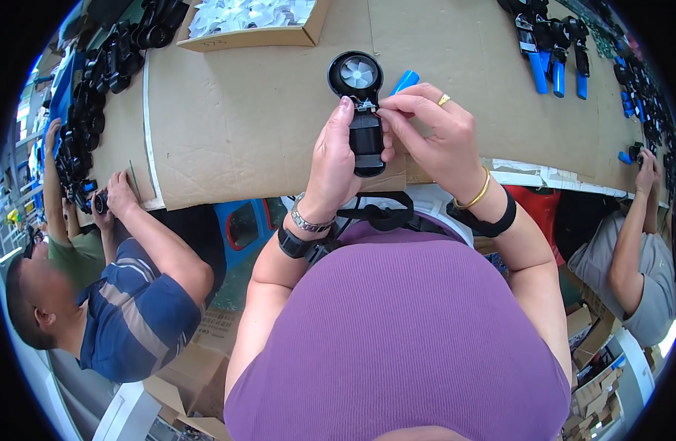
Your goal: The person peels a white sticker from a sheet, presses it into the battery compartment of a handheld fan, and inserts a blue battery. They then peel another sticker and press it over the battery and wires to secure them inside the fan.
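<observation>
A black handheld fan (366,143) with its housing opened lies in my left hand (332,158), thumb along its edge and fingers wrapped beneath. White blades show inside the round head at the top, and small wiring sits at the neck below it. My right hand (439,132) pinches at the right side of that neck with thumb and forefinger; what lies between those fingertips is too small to make out. Just beyond the right fingers, a blue cylindrical piece (406,81) shows next to the fan.
Brown cardboard covers the table (235,125). A carton of white plastic pieces (308,35) stands at the far edge. Black fan parts (110,70) line the left; black-and-blue units (538,70) lie far right. Co-workers sit at left (143,294) and right (617,257).
</observation>
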A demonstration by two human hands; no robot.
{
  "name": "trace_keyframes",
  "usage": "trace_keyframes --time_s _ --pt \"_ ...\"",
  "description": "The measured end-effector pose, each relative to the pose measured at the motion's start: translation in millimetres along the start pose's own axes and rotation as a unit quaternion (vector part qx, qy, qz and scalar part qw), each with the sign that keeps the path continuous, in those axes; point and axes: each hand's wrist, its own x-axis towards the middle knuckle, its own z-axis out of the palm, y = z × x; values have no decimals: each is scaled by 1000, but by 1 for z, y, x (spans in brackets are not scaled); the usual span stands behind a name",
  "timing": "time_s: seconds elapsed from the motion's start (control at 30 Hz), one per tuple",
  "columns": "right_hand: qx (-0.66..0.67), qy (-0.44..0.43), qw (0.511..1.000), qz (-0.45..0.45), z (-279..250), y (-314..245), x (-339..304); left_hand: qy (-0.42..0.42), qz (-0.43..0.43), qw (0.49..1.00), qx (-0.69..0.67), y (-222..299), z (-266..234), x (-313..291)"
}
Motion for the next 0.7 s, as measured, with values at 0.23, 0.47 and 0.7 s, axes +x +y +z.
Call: trace_keyframes --time_s 0.23,0.47,0.7 --pt "-26 -22 999 -18 1 3 4 -4 -8 1000 6 -2 -1 1" --pt "-61 -47 997 -22 -1 3 8 -3 7 1000 30 -5 -1 3" --pt "19 -35 997 63 3 2 3 -5 15 999 38 -4 -5 6"
